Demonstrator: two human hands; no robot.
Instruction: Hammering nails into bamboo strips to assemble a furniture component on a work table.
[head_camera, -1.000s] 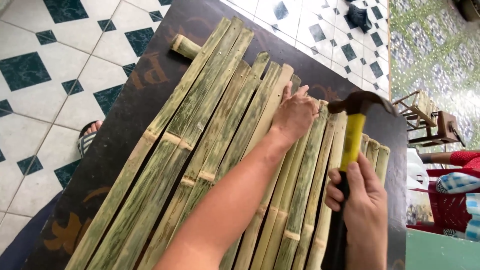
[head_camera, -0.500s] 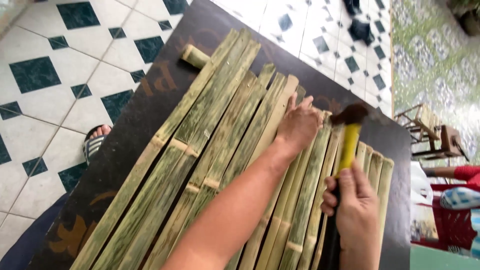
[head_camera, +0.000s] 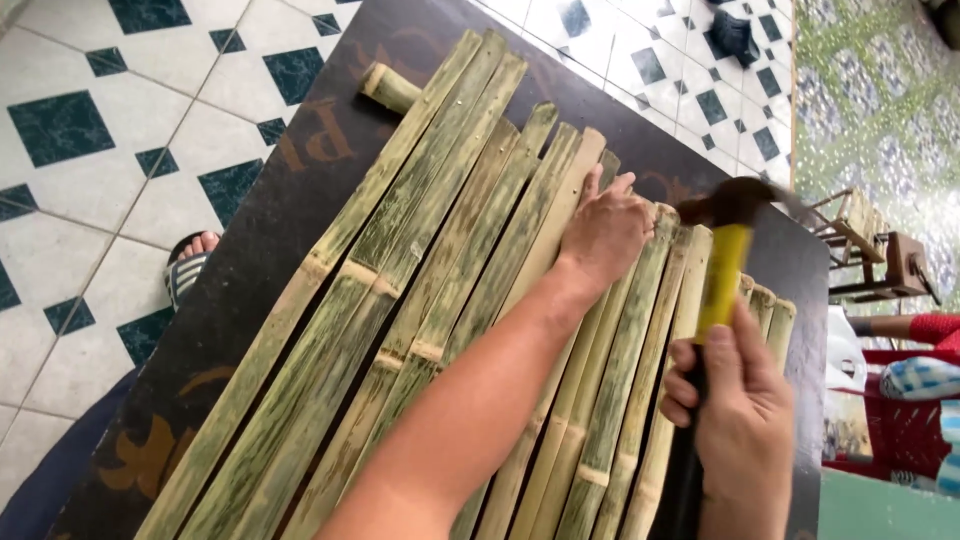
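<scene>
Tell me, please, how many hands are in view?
2. The left hand rests flat on the bamboo slats near their far end; the right hand grips the hammer by its yellow handle at lower right. No other hands show.

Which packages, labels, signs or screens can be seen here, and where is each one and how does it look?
Dark signboard: lies flat under the bamboo slats, used as work surface; brown-black rectangle with faded orange lettering and ornament.
White plastic bag: at the right edge, beside a red crate; crumpled.
No screens or labels in view.
</scene>
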